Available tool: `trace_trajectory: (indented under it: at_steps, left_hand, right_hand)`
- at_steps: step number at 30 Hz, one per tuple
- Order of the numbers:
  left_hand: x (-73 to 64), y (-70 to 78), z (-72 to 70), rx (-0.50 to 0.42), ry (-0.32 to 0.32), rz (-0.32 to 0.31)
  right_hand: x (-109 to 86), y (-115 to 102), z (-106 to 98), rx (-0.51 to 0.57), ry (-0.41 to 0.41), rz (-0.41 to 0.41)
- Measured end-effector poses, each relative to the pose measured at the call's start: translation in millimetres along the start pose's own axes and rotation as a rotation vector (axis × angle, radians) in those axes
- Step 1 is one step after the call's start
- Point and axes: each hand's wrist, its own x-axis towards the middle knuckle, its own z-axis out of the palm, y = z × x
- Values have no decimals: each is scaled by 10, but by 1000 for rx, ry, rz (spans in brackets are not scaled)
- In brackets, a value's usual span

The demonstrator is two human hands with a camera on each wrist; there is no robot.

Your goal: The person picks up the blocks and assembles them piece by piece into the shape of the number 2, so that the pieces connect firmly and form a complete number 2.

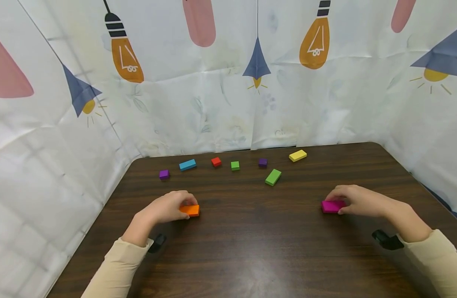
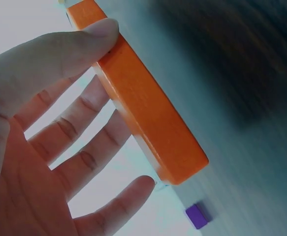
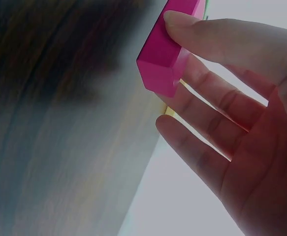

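Note:
At the left of the head view, my left hand (image 1: pixel 171 207) pinches an orange rectangular block (image 1: pixel 191 210) between thumb and fingers. The left wrist view shows the thumb on one long face of that orange block (image 2: pixel 143 105) and fingers behind it. On the right side, my right hand (image 1: pixel 362 201) pinches a magenta block (image 1: pixel 330 206) by its near and far sides. In the right wrist view, the thumb lies on the magenta block (image 3: pixel 163 51), with fingertips partly hidden behind it. Both blocks are at or just above the tabletop; I cannot tell whether they touch it.
Along the dark wooden table's (image 1: pixel 251 248) far side lie a purple block (image 1: pixel 164 174), blue block (image 1: pixel 187 164), red block (image 1: pixel 216 162), small green block (image 1: pixel 234 165), dark purple block (image 1: pixel 263 162), longer green block (image 1: pixel 273 177) and yellow block (image 1: pixel 297 155). A printed curtain (image 1: pixel 221 103) hangs behind.

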Motion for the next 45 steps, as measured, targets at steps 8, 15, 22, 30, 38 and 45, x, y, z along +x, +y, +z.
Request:
trace_trajectory:
  at_steps: [8, 15, 22, 30, 38, 45]
  left_hand:
    - [34, 89, 34, 19, 7, 43]
    - [35, 154, 61, 20, 18, 62]
    - [50, 229, 82, 15, 3, 96]
    - [75, 331, 132, -10, -23, 120]
    - [88, 392, 170, -21, -46, 137]
    - [110, 446, 188, -22, -56, 145]
  right_hand:
    - [40, -89, 26, -27, -14, -42]
    - [79, -152, 44, -33, -25, -50]
    - [123, -244, 53, -34, -42, -59]
    - [157, -322, 72, -29, -59, -67]
    - [184, -390, 102, -33, -59, -95]
    - [209, -436, 115, -45, -52, -127]
